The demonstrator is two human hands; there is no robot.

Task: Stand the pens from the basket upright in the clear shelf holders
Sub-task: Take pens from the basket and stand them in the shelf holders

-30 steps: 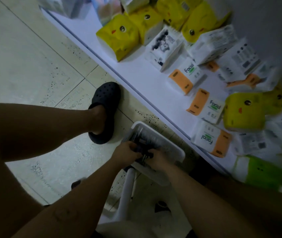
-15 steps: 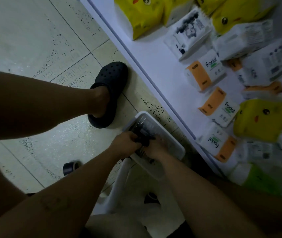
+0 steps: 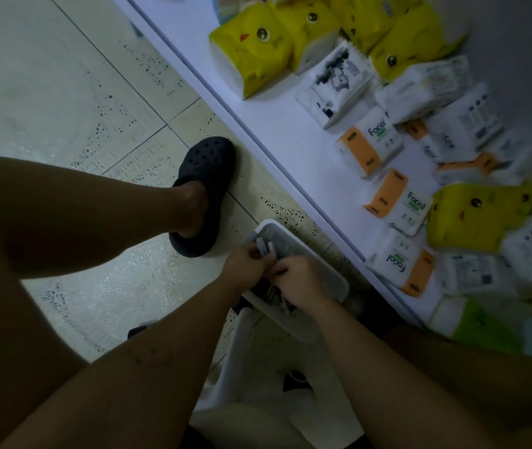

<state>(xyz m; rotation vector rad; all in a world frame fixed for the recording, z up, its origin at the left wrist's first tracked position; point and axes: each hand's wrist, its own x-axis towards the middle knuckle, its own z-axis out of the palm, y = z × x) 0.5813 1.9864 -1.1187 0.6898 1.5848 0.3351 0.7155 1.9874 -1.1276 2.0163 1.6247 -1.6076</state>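
Shows a pale, rectangular plastic basket (image 3: pixel 319 254) with rounded corners, set slantwise low down, just beside the front edge of the white shelf (image 3: pixel 290 140). Holds a loose heap of pens (image 3: pixel 272 294), mostly dark and slim, lying flat and jumbled along the basket's length, none upright. Blurs too much to count them or read any marking. Leaves a few pale grey ones poking out toward the far corner, pinched in the left hand (image 3: pixel 245 265). Puts the right hand (image 3: pixel 300 280) over the dark bundle, fingers curled down around it.
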